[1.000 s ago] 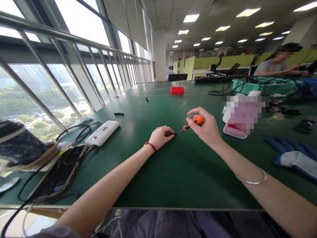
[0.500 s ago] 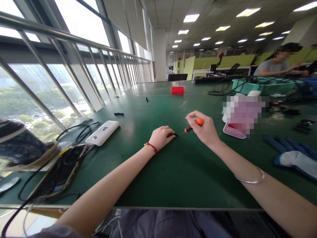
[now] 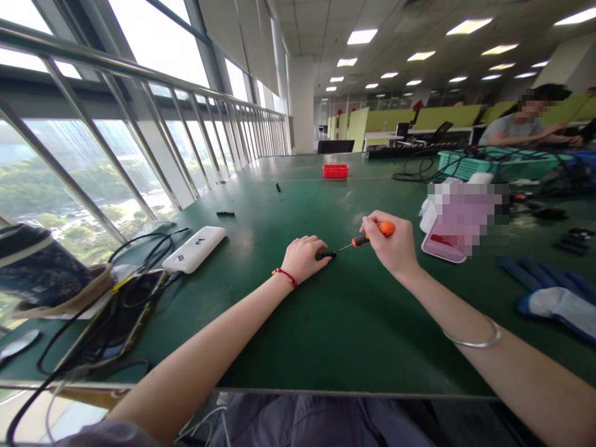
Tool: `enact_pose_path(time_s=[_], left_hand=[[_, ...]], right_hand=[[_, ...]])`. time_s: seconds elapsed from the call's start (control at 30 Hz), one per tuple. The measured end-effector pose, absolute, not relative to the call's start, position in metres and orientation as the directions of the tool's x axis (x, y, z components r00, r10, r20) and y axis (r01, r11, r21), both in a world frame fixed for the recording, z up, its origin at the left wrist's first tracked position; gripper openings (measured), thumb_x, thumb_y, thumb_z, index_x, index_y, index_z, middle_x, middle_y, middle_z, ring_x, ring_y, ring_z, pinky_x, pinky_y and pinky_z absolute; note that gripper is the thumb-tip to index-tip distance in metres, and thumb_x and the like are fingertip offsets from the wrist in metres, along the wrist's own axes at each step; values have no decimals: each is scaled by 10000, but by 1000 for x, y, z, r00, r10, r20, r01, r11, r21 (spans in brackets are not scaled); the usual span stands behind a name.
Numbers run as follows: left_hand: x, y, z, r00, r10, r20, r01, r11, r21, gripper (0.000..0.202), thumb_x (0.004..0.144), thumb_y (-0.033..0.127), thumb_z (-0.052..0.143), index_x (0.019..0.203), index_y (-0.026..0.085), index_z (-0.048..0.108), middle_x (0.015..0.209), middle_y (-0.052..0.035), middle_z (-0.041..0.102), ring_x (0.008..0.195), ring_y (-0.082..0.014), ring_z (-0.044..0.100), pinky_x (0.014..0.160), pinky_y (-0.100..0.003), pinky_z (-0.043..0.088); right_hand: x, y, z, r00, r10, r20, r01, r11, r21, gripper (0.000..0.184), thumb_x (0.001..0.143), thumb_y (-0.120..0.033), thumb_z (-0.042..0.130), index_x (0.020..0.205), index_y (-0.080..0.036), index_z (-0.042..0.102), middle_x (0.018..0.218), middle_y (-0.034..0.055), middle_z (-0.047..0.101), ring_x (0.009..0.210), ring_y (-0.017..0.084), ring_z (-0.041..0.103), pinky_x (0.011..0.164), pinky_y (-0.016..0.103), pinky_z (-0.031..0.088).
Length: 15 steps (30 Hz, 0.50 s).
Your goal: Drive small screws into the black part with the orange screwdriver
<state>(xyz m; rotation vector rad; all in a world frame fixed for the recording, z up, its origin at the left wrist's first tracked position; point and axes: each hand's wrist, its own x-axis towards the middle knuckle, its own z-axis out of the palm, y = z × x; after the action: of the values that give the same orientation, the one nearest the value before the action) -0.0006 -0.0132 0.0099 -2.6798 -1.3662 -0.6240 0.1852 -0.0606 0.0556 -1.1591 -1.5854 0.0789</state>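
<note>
Near the middle of the green tabletop [image 3: 298,335], my left hand [image 3: 303,259] pinches a small black part [image 3: 328,254] between thumb and fingers, low over the surface. What exactly the part is cannot be made out. My right hand [image 3: 395,243] is closed around the orange and black handle of a screwdriver [image 3: 361,239]. The screwdriver's thin shaft points left, and its tip is at or very close to the right end of the black part; whether they touch is hard to tell.
A white power bank [image 3: 195,249], cables and a phone [image 3: 123,316] lie at left. Farther off are small black pieces [image 3: 226,213] and a red bin [image 3: 336,171]. On the right are a pinkish case [image 3: 442,245], blue-white gloves [image 3: 559,304] and a teal basket [image 3: 507,166]; a person [image 3: 526,124] sits beyond.
My right hand has shifted slightly right, and the screwdriver lies at a flatter angle. The left hand keeps its hold on the black part, more of which shows.
</note>
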Motion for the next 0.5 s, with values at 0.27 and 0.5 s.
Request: enact_pose_path(time_s=[0.27, 0.5], left_hand=[[-5, -8, 5, 480, 780, 401, 744, -605, 286, 116, 751, 296, 598, 794, 200, 646, 839, -13, 649, 822, -176, 584, 713, -283, 458], [-4, -8, 6, 489, 778, 395, 737, -610, 292, 113, 748, 288, 597, 795, 201, 652, 844, -12, 652, 820, -172, 588, 709, -276, 460]], right_hand=[[187, -58, 56, 110, 694, 712, 563, 546, -620, 322, 822, -369, 463, 552, -204, 519, 512, -4, 506, 540, 139, 484, 548, 268, 356], [186, -58, 55, 96, 711, 696, 557, 541, -630, 321, 818, -368, 469, 548, -202, 522, 509, -8, 497, 536, 137, 478, 555, 270, 356]])
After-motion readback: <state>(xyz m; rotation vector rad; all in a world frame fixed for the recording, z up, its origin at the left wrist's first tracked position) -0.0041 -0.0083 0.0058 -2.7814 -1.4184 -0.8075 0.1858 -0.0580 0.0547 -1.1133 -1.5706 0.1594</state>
